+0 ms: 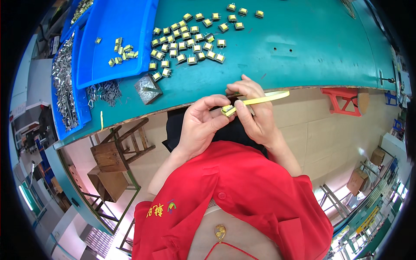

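Note:
Just off the front edge of the teal table, my left hand (200, 123) pinches a small yellow-and-grey transformer (228, 111) between thumb and fingers. My right hand (256, 113) is closed on a yellow tape (273, 97), whose curved band sticks out to the right past the fingers. Both hands meet at the transformer, with the right thumb close beside it. Whether the tape's near end is stuck to the transformer is hidden by the fingers. Many similar transformers (192, 60) with pins lie spread over the table beyond my hands.
A blue tray (110, 73) at the left holds several yellow bobbins (125, 55). Beside it, another blue tray (82, 117) is full of grey metal pieces (65, 86). A metal block (147, 90) and loose grey pieces (110, 93) sit near the teal table's (303, 69) edge. A wooden stool (110, 156) and red stool (342, 100) stand below.

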Demonstrator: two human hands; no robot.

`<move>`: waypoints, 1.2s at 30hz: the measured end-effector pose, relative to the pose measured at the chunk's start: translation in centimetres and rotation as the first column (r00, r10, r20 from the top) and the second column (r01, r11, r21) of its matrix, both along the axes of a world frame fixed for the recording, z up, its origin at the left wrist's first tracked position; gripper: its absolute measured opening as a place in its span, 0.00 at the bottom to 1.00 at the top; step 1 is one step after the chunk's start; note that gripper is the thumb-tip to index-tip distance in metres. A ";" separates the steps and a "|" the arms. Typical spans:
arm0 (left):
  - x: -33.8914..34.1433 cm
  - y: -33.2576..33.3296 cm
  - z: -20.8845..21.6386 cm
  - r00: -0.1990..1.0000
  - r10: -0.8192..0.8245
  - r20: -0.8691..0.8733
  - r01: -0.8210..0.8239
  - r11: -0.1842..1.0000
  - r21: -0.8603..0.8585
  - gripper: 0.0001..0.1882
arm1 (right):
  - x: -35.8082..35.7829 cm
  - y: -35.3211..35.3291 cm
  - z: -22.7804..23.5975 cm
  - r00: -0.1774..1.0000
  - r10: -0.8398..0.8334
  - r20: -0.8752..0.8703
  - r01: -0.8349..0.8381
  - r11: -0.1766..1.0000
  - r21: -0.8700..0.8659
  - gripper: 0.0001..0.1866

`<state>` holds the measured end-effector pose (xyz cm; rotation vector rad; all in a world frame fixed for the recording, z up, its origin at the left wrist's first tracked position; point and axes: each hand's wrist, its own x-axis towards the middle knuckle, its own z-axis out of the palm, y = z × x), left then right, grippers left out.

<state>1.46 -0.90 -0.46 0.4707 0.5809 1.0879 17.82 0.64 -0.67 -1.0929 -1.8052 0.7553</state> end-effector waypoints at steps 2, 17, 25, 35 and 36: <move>-0.1 0.1 -0.1 0.998 -0.029 0.050 0.031 0.998 -0.049 0.14 | -0.1 -0.1 0.1 1.000 0.016 -0.027 -0.017 0.999 -0.043 0.16; -0.8 -0.1 -0.8 0.994 -0.083 0.064 0.083 0.997 0.001 0.13 | 0.9 0.1 0.4 0.995 0.062 -0.072 -0.062 0.998 0.000 0.19; -0.8 -0.1 -0.8 0.994 -0.078 0.075 0.075 0.996 0.050 0.13 | 0.6 0.0 0.4 0.995 0.072 -0.071 -0.073 0.997 -0.023 0.18; -1.0 0.0 -0.9 0.988 -0.125 0.087 0.121 0.991 0.049 0.14 | 0.1 -0.1 0.4 0.996 0.064 -0.067 -0.066 0.998 -0.025 0.17; -1.0 0.0 -0.8 0.988 -0.125 0.087 0.121 0.991 0.049 0.14 | 0.0 -0.1 0.3 0.996 0.054 -0.069 -0.057 0.998 -0.034 0.16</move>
